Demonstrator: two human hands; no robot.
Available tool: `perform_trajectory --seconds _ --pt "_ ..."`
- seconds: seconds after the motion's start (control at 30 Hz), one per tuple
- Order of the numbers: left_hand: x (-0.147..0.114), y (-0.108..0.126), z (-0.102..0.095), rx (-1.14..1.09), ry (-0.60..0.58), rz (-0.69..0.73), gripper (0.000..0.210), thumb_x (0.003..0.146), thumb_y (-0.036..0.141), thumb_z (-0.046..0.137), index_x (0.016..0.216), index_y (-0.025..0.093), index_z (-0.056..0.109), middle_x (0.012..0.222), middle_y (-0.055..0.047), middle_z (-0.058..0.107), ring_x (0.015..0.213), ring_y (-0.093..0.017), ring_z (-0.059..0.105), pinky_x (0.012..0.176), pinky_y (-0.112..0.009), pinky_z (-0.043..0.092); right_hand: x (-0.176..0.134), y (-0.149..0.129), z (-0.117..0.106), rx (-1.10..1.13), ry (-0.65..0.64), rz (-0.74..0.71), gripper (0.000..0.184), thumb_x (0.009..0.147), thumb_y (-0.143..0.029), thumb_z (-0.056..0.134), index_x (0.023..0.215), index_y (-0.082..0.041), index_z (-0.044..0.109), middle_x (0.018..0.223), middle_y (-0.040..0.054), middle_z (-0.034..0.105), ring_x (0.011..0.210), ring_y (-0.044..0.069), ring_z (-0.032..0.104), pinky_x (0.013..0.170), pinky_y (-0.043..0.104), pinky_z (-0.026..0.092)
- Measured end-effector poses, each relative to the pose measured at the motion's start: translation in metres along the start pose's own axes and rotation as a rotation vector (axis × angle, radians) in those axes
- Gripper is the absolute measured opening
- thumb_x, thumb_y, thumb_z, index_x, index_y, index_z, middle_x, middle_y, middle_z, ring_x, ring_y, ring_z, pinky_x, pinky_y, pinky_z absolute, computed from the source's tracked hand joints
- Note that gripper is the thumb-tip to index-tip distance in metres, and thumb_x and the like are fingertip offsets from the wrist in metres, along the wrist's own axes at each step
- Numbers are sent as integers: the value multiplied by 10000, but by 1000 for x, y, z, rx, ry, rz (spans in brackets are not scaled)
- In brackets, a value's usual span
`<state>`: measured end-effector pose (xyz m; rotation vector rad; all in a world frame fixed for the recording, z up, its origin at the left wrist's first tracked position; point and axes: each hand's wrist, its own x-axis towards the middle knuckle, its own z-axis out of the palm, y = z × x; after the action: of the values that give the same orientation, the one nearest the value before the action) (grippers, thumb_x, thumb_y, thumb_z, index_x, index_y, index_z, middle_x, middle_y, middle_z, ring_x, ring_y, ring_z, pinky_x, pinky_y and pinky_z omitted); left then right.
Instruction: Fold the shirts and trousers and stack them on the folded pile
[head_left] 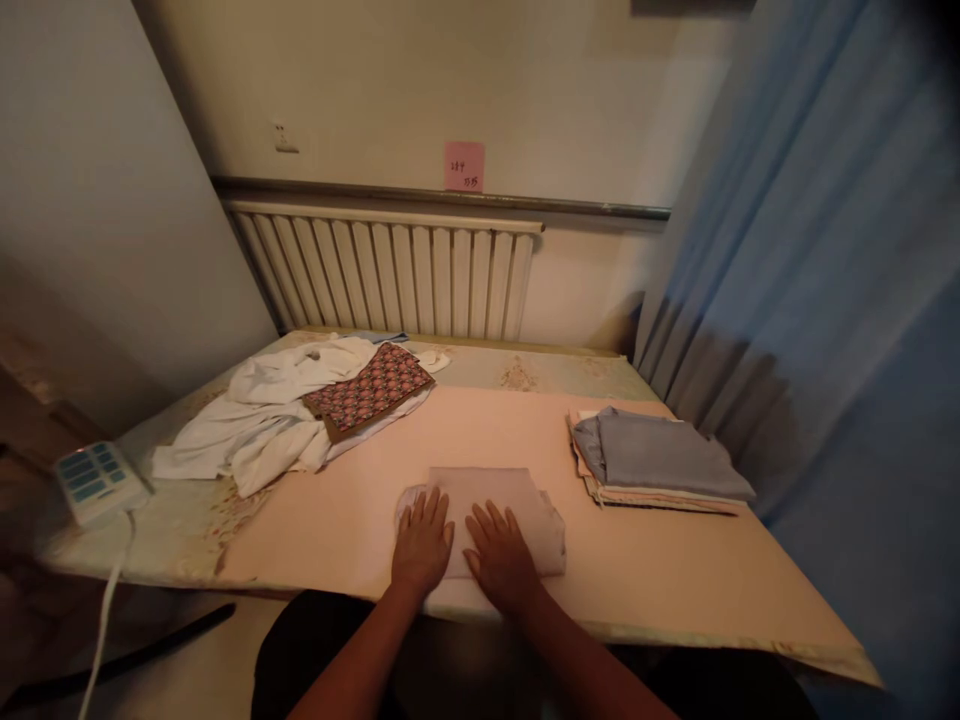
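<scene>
A pale, folded piece of clothing [480, 490] lies flat near the front edge of the table, its sides tucked unevenly. My left hand [422, 545] rests palm down on its left part, fingers stretched out. On the middle of the same cloth lies my right hand [501, 555], also flat with fingers spread. To the right is a stack of folded clothes with a grey garment [667, 455] on top. Which kind of garment is under my hands I cannot tell.
Rumpled white clothes [285, 390] and a red patterned cloth [375, 388] lie at the back left. A white power strip [101, 483] with a cord sits at the left edge. Behind the table [600, 580] is a radiator [405, 270]; a blue curtain [825, 330] hangs on the right.
</scene>
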<state>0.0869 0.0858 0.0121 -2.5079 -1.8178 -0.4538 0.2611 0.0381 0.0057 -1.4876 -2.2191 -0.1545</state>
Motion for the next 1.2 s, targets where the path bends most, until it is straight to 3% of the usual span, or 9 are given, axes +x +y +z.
perform_trajectory --seconds 0.33,0.43,0.53,0.67,1.0,1.1,1.2 --pt "-7 -1 -7 45 -4 9 481 938 290 381 1407 204 441 1515 -83 363 1422 -297 249 1140 -537 205 -22 17 -12 -72 23 174 445 913 -343 485 1335 -207 513 1448 88 459 1366 295 348 1121 517 222" --pt "-9 19 -8 55 38 18 474 924 250 394 1389 193 464 1523 -101 345 1429 -305 227 1142 -557 184 -24 16 -9 -76 29 184 440 913 -323 473 1337 -213 514 1450 83 458 1371 290 344 1118 513 226" --pt "-10 50 -2 6 55 146 468 931 220 369 1390 193 459 1528 -96 335 1432 -277 230 1146 -525 215 -24 19 -6 -73 20 189 448 906 -299 466 1344 -221 512 1450 78 458 1368 294 347 1115 516 224" --pt "-9 72 12 -55 33 224 434 960 253 340 1370 219 478 1473 -71 438 1393 -233 329 1130 -476 287 -24 22 -2 -58 -4 189 455 896 -266 456 1346 -222 516 1443 68 469 1359 293 363 1113 509 224" --pt "-10 30 12 -30 60 182 452 949 276 364 1392 221 438 1487 -48 421 1410 -241 288 1142 -471 256 -23 18 -5 -50 14 201 430 902 -272 449 1321 -225 534 1445 59 468 1362 290 358 1122 501 214" --pt "-6 17 2 -58 63 40 453 934 249 382 1375 166 448 1494 -99 400 1416 -256 270 1138 -452 252 -23 18 -5 -55 26 203 429 902 -269 454 1322 -229 532 1444 62 468 1367 282 353 1124 488 216" --pt "0 -8 -16 -136 52 -233 437 932 259 388 1348 143 455 1451 -124 445 1367 -240 347 1114 -381 278 -24 19 -4 -80 40 188 430 900 -273 461 1321 -224 532 1442 65 471 1367 281 353 1121 486 220"
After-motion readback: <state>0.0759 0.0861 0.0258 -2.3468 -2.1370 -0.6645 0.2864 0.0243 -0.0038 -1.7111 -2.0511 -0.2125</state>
